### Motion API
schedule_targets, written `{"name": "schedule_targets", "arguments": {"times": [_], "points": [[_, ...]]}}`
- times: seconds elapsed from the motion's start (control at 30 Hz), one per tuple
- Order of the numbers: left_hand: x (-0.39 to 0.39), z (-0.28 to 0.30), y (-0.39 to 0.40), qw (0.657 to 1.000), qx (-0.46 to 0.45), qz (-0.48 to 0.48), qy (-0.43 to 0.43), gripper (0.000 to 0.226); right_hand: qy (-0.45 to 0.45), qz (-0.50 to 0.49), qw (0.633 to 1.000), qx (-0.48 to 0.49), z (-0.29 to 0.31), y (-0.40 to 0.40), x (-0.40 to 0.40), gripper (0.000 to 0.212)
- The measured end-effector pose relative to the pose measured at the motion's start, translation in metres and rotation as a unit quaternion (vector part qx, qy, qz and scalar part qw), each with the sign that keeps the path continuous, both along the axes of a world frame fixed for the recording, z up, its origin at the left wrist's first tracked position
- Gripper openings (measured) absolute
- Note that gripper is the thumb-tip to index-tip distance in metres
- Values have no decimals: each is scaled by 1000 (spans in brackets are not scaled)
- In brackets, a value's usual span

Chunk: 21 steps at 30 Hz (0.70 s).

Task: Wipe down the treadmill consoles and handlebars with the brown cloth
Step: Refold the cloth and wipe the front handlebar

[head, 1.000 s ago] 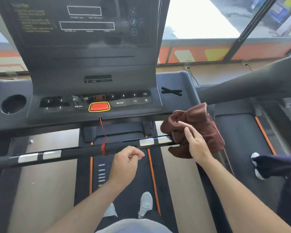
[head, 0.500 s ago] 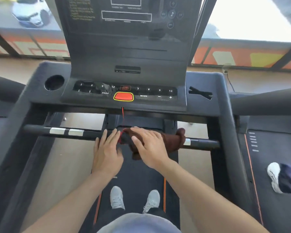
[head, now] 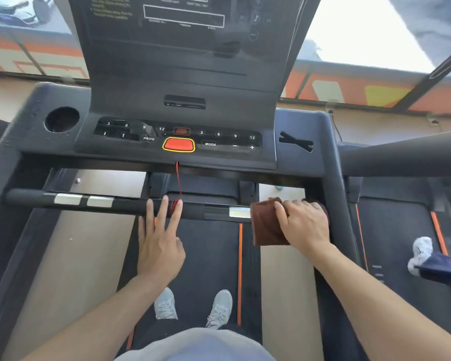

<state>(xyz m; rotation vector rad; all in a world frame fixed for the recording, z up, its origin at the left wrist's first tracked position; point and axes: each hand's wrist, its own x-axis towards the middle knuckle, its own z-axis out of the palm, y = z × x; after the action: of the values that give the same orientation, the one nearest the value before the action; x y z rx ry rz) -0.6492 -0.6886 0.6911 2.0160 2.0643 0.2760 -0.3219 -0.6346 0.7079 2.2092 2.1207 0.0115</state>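
head view, looking down over a treadmill console (head: 300, 131) with the front handlebar (head: 130, 205) running across below it. biggest risk, judged from the layout: brushing the console keys or the red stop button (head: 178, 145) during the console wipe, since the buttons sit close along the front lip and a broad stroke with a bunched cloth could press them. next, snagging the red safety cord (head: 177, 178), hanging from under the console down to a coil wound on the bar, right between the fingertips of the left hand (head: 159, 246); a pass through the middle of the bar could drag the coil along or tug the cord out. left hand lying flat, fingers spread and straight across the bar, gripping nothing. brown cloth (head: 267, 222) draped over the bar near its right end, just beside a silver sensor strip, with the right hand (head: 303, 222) curled over it and squeezing it round the bar. little room rightward: right upright of the frame just beside the knuckles, so a quick stroke could knock them against it. plenty of open bar leftward, as far as the cord and the resting hand, then two more sensor strips (head: 84, 200) beyond. smallest worry: loose lower flap of cloth dangling below the bar, likely to slip off if the squeeze slackens.
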Motion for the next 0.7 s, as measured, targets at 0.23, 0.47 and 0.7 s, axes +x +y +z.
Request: {"name": "schedule_targets", "arguments": {"times": [0.23,0.47,0.7], "points": [[-6,8,2,1000,-18,-4,-7,90,81,-25,996,39,-10,8,-113,47],[-10,7,0,999,-38,-7,-22,96,144,122,980,68,-5,15,-212,51],[4,-4,-1,999,-23,32,-11,104,74,90,990,77,-13,10,-84,51]]}}
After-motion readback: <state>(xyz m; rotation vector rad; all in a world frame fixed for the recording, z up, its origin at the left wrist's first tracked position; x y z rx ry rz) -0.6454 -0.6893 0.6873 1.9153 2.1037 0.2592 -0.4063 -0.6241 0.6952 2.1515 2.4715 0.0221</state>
